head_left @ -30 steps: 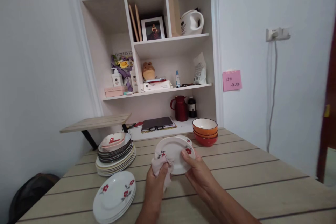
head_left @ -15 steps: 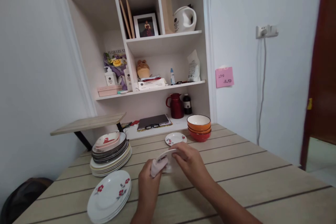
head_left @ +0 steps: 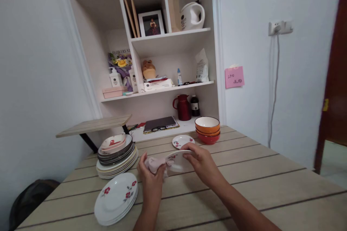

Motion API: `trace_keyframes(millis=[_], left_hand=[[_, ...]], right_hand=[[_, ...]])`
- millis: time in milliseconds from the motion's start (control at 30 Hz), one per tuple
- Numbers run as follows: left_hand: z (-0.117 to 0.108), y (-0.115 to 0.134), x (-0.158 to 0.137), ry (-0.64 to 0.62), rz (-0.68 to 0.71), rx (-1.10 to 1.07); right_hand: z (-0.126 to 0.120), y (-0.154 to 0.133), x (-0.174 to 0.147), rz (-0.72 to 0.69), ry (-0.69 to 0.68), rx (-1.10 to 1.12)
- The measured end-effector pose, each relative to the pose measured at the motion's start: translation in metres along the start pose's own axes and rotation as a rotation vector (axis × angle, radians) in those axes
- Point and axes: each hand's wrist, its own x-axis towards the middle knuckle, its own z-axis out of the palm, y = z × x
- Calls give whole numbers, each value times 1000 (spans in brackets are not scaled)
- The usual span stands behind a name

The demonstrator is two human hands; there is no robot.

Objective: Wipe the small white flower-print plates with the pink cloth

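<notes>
Over the middle of the table, my right hand (head_left: 199, 160) grips the right edge of a small white plate with red flowers (head_left: 179, 161), held tilted in the air. Bunched in my left hand (head_left: 151, 173) is a pale pink cloth (head_left: 157, 165), its end touching the plate's left side. Just beyond them a small flowered saucer (head_left: 183, 141) lies flat on the table. Left of my left hand stands a short stack of white flowered plates (head_left: 116, 196).
Behind the flowered plates rises a taller stack of mixed plates (head_left: 118, 160) topped with pinkish dishes (head_left: 113, 142). Orange and red bowls (head_left: 207, 130) are nested at the back right. A small raised wooden shelf (head_left: 93, 124) stands at the back left, before a shelving unit (head_left: 173, 41).
My left hand with the cloth has moved left and opened out from the plate's face. The plate has shifted slightly right in my right hand, showing more of its surface.
</notes>
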Motion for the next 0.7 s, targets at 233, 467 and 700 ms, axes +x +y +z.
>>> trace_keyframes(millis=[233, 467, 700], left_hand=[[-5, 11, -7, -321, -218, -284], [-2, 32, -13, -549, -340, -407], [-3, 32, -9, -377, -387, -358]], right_hand=[[3, 1, -2, -26, -36, -34], [2, 3, -2, -73, -93, -89], [15, 4, -7, 271, -94, 368]])
